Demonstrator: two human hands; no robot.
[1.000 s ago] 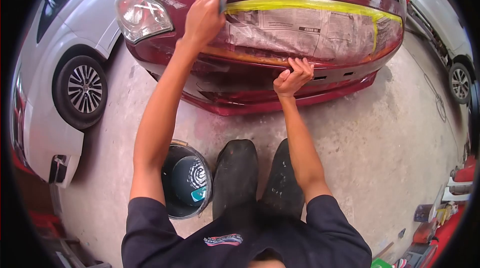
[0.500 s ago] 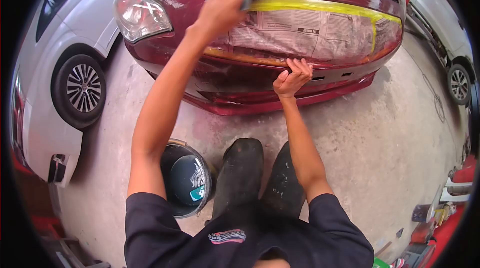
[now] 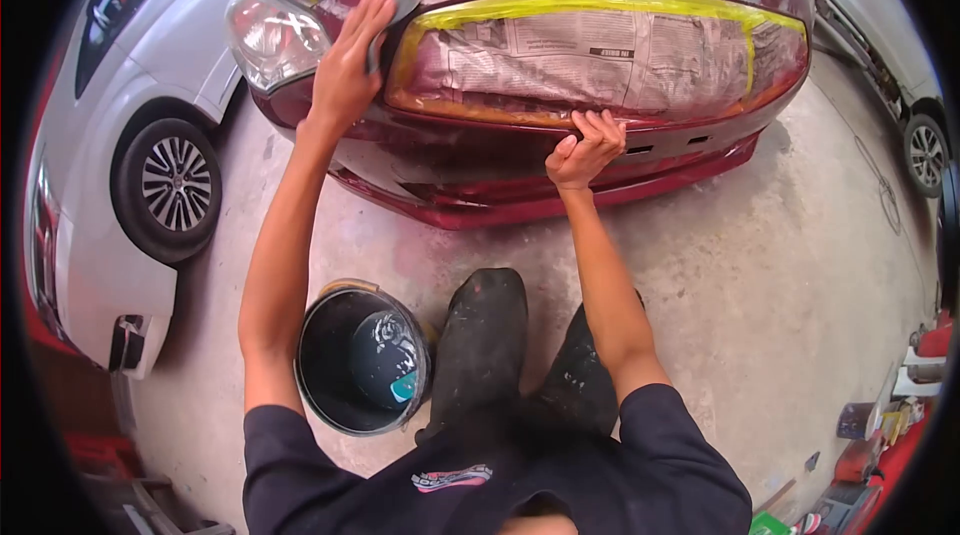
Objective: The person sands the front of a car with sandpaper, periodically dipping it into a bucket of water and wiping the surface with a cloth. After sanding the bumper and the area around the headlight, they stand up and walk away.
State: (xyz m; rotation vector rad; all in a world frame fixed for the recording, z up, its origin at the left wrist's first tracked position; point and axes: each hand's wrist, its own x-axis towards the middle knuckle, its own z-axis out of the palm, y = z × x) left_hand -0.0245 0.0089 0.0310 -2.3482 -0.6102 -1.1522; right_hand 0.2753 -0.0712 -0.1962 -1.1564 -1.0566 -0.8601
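In the head view my left hand lies against the dark red bumper, between the headlight and the grille opening. Under its fingers is a grey sheet of sandpaper, pressed to the painted surface and partly hidden. My right hand has its fingers curled over the lower edge of the grille opening, gripping the bumper. Newspaper covers that opening, edged along the top with yellow masking tape.
A black bucket of water, with a teal item inside, stands beside my legs. A silver car is parked at left, another car at right. A cable lies on the concrete floor.
My left hand has slid left and down with the sandpaper, from above the yellow tape to beside the headlight. My right hand keeps its hold on the bumper edge.
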